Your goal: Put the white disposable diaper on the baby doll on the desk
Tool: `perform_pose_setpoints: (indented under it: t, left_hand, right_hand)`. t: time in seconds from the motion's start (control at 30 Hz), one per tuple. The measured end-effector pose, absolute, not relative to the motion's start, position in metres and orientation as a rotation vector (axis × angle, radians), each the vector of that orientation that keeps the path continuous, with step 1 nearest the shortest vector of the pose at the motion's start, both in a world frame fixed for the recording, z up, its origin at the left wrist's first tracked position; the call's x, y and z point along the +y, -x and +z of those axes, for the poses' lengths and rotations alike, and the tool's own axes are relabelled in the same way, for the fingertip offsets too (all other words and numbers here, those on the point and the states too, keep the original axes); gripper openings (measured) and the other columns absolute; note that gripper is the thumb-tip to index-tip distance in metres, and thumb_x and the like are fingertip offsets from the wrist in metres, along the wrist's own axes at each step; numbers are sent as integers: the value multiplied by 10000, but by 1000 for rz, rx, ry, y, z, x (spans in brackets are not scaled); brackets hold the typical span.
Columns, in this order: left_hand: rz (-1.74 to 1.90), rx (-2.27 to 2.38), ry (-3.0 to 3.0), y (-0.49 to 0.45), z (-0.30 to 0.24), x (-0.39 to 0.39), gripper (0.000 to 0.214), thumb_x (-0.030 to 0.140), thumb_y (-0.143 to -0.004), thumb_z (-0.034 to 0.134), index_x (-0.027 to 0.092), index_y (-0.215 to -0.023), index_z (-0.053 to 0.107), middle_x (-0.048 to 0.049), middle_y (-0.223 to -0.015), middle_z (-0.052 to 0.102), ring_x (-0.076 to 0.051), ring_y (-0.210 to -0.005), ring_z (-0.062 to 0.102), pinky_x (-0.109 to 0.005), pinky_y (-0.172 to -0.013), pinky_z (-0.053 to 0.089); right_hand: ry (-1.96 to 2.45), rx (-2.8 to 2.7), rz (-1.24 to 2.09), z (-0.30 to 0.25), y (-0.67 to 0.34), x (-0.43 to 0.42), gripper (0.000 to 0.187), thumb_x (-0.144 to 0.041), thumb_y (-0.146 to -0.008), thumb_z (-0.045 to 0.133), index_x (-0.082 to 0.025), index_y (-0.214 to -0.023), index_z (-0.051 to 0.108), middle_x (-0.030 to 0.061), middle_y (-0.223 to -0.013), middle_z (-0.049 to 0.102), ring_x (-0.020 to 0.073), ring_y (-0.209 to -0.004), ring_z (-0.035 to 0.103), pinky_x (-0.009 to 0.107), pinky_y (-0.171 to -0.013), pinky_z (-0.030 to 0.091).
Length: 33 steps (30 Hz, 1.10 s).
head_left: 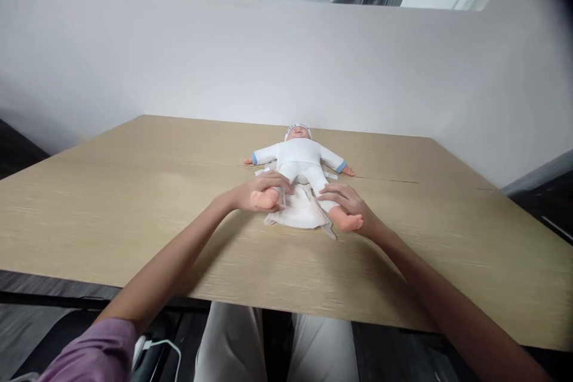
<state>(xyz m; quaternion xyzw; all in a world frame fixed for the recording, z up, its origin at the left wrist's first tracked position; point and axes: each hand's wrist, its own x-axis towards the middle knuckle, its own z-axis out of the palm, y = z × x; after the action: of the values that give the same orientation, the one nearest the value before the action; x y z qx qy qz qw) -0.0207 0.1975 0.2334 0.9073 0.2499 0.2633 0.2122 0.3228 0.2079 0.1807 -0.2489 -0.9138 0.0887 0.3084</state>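
Note:
A baby doll (299, 158) in a white suit and cap lies on its back on the wooden table (134, 203), head away from me. A white cloth or diaper (301, 213) is spread under its legs. My left hand (257, 191) is wrapped around the doll's left-side leg near the bare foot. My right hand (347, 200) rests curled over the other leg just above its foot.
A plain white partition wall (179, 59) stands behind the table. The table's near edge runs across the bottom, with my lap and a white cable (156, 346) below it. Dark floor shows at both sides.

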Motion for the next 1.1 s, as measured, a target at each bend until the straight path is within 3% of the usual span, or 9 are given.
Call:
perform_pose_setpoints:
  t: [0.13,0.5,0.73,0.97,1.03,1.1]
  left_hand:
    - [690,737,-2615,50,194,200,457,348,-874,763,229,-1309,691,-122,-1445,659,-324,-1435,491,-529,-1249,335]
    - [618,755,-2644,52,177,196,591,219,-807,806,301,-1376,665,-80,-1541,588,-365,-1439,460,-578,-1175,434]
    - [599,776,-2610,55,171,197,510,58,-943,567,310,-1375,666,-54,-1570,568,-302,-1501,406,-527,-1208,413]
    - [618,932,-2473,37,193,180,400,265,-1077,387,273,-1378,649,-72,-1422,653,-309,-1424,452,-518,-1191,395]
    - [567,1017,-2470,29,196,174,429,462,-1032,540,269,-1411,601,-84,-1375,645,-345,-1362,466,-519,-1143,422]
    - [540,1109,-2499,21,193,170,641,599,-882,730,255,-1402,582,-103,-1358,619,-373,-1296,473,-519,-1085,453]
  right_hand:
    - [672,-2447,170,155,-336,215,438,-226,-946,434,-254,-1297,695,96,-1398,667,291,-1378,566,508,-1150,456]
    - [717,-2548,222,148,-339,219,487,-192,-958,486,-325,-1395,656,54,-1484,626,295,-1442,513,535,-1191,435]
    - [703,-2542,289,154,-335,214,485,-162,-1005,443,-328,-1407,657,62,-1477,638,273,-1450,517,540,-1194,436]
    - [790,-2419,577,166,-337,213,416,-338,-1094,376,-316,-1344,707,55,-1407,699,254,-1400,579,508,-1183,471]
    - [850,-2434,547,172,-331,205,409,-392,-1088,413,-298,-1396,665,68,-1402,692,271,-1393,575,511,-1176,468]
    - [918,-2498,413,175,-320,192,465,-486,-1044,522,-275,-1446,623,104,-1427,655,315,-1405,542,534,-1162,460]
